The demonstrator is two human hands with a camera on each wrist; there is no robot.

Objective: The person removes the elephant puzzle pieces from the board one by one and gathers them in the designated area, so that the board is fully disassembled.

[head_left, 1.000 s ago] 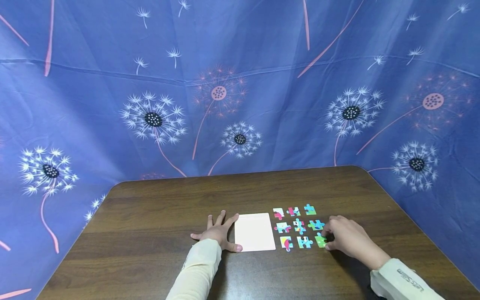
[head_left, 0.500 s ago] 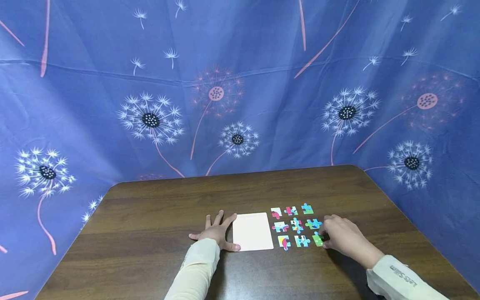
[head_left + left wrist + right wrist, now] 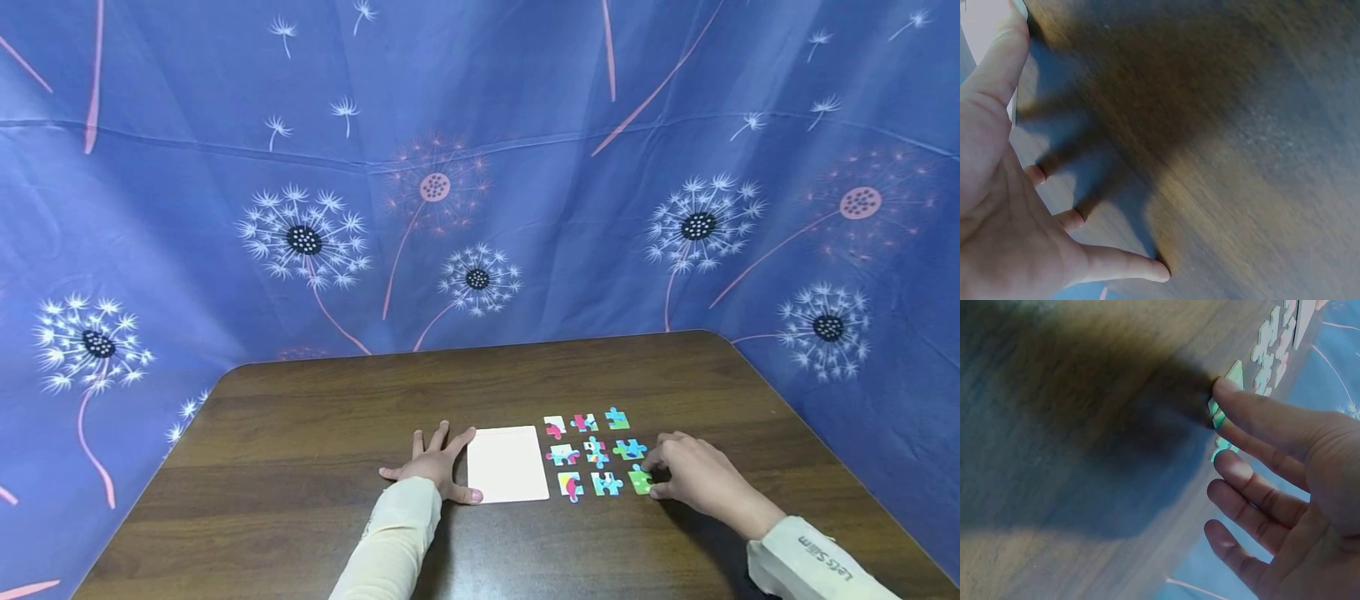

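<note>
A pale square puzzle board (image 3: 508, 464) lies flat on the table. My left hand (image 3: 429, 467) rests at its left side with fingers spread; the thumb and forefinger touch its edge. In the left wrist view, the thumb (image 3: 1000, 62) lies on the board's rim. To the right of the board, colourful jigsaw pieces (image 3: 597, 452) lie apart in three rows. My right hand (image 3: 697, 475) is at the nearest right piece, a green jigsaw piece (image 3: 639, 480), pinching it between thumb and forefinger. The right wrist view shows that green piece partly hidden behind the thumb (image 3: 1260, 412).
The brown wooden table (image 3: 300, 433) has rounded far corners. Behind it and along its sides hangs a blue curtain (image 3: 525, 167) printed with dandelions. Dark wood shows in front of the board and beyond the pieces.
The head view has shifted slightly. Both hands, the board and the jigsaw pieces keep nearly the same places; no piece has visibly left its spot.
</note>
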